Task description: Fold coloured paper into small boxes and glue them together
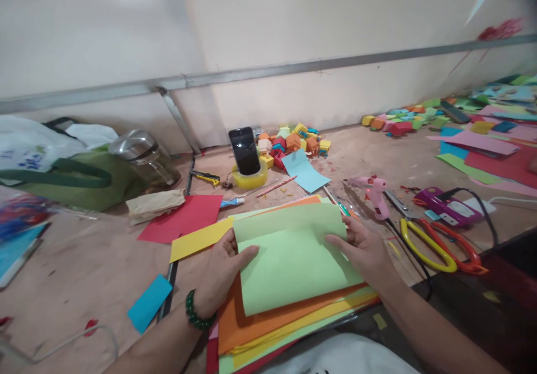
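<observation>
A light green sheet of paper (293,262) is held between my two hands, its far part bent up along a line across it. On the left edge, my left hand (224,267) grips it with the thumb on top and fingers curled underneath; a green bead bracelet (199,312) circles that wrist. My right hand (361,245) pinches the right edge in the same way. Beneath the sheet lies a stack of coloured paper, with orange paper (235,323) uppermost and yellow and green sheets below. A yellow strip (201,241) reaches out near my left hand.
A pink glue gun (375,195), scissors with yellow and red handles (428,251) and a purple power strip (453,206) lie at right. Behind stand a phone (244,150) on a tape roll (251,178) and small paper boxes (293,141). A glass jar (146,158) stands left.
</observation>
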